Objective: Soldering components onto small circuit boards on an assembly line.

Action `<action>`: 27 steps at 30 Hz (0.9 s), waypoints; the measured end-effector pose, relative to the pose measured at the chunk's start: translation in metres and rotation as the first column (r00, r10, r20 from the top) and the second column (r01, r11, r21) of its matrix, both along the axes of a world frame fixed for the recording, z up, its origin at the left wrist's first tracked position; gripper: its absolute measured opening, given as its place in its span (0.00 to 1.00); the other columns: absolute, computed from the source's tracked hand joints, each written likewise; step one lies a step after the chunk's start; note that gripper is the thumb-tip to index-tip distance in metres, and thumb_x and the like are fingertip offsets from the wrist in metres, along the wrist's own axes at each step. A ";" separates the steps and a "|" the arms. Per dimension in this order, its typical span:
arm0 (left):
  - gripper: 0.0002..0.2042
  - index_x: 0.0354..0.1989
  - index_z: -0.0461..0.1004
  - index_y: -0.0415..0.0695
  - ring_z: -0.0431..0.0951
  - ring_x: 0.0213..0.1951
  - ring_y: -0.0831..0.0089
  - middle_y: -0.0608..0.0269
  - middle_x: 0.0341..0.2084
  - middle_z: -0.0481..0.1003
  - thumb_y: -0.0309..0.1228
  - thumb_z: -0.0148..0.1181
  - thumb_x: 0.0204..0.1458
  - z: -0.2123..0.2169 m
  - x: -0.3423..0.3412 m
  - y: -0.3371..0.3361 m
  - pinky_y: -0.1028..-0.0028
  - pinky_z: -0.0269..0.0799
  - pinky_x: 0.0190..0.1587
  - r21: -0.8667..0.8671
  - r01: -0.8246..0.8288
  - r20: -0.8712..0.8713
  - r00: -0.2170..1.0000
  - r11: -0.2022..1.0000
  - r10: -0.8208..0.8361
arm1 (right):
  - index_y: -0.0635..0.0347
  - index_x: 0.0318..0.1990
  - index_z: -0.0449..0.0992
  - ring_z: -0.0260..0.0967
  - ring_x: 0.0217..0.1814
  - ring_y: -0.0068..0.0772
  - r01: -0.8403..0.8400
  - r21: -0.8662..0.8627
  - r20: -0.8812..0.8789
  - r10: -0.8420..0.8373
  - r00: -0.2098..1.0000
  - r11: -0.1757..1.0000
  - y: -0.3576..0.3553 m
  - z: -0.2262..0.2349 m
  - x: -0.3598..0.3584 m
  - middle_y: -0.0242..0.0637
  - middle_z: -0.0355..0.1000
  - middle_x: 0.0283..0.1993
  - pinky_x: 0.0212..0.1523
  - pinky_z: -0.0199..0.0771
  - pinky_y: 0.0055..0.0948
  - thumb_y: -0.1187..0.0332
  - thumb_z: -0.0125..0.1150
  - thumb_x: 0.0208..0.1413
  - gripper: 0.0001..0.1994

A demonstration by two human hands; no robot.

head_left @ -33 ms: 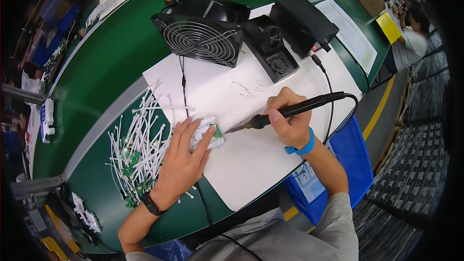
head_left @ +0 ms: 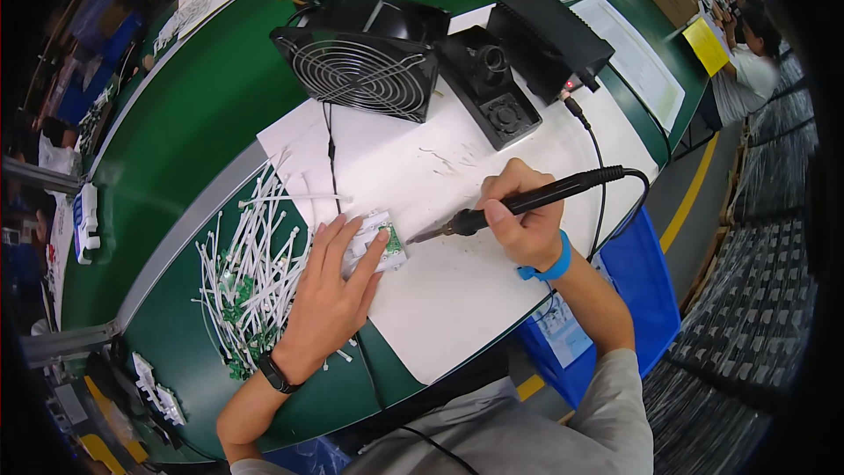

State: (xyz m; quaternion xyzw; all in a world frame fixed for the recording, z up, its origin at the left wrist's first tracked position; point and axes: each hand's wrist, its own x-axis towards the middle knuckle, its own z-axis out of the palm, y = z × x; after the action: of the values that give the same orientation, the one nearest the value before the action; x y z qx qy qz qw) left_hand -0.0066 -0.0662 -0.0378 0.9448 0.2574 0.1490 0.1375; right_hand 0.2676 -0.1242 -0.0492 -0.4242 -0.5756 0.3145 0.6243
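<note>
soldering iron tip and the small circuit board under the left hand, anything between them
Nothing: in the head view only a short bare strip of the white mat separates the soldering iron tip from the small circuit board pinned by the left hand.

Bright, even overhead light, soft shadows, sharp centre, heavy fisheye bending and dark vignette at edges.
</note>
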 end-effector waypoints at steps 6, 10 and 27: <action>0.26 0.63 0.72 0.44 0.66 0.62 0.42 0.41 0.59 0.66 0.24 0.65 0.52 0.001 0.001 -0.001 0.49 0.63 0.66 0.007 -0.005 -0.004 1.000 1.000 0.005 | 0.61 0.31 0.72 0.59 0.18 0.14 -0.039 -0.022 0.050 0.040 0.998 0.999 0.001 0.002 -0.001 0.29 0.71 0.21 0.21 0.56 0.19 0.73 0.65 0.56 0.06; 0.26 0.63 0.71 0.44 0.66 0.62 0.42 0.41 0.59 0.66 0.24 0.64 0.53 0.002 0.002 -0.001 0.50 0.62 0.66 0.003 -0.013 -0.026 1.000 1.000 0.013 | 0.62 0.31 0.73 0.61 0.18 0.15 -0.084 -0.046 0.059 0.087 0.994 0.995 0.002 0.003 -0.002 0.30 0.72 0.22 0.21 0.58 0.19 0.73 0.65 0.56 0.06; 0.27 0.64 0.71 0.45 0.66 0.62 0.42 0.42 0.59 0.67 0.23 0.65 0.52 0.001 0.001 -0.001 0.51 0.64 0.64 0.004 -0.013 -0.005 1.000 1.000 0.013 | 0.62 0.31 0.73 0.62 0.17 0.16 -0.062 -0.039 0.111 0.066 0.992 0.997 0.003 0.003 -0.002 0.31 0.72 0.21 0.20 0.58 0.19 0.73 0.66 0.53 0.06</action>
State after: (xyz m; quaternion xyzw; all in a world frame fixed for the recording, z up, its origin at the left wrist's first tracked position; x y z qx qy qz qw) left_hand -0.0060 -0.0673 -0.0368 0.9437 0.2638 0.1482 0.1339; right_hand 0.2655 -0.1215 -0.0457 -0.4339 -0.6174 0.3201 0.5728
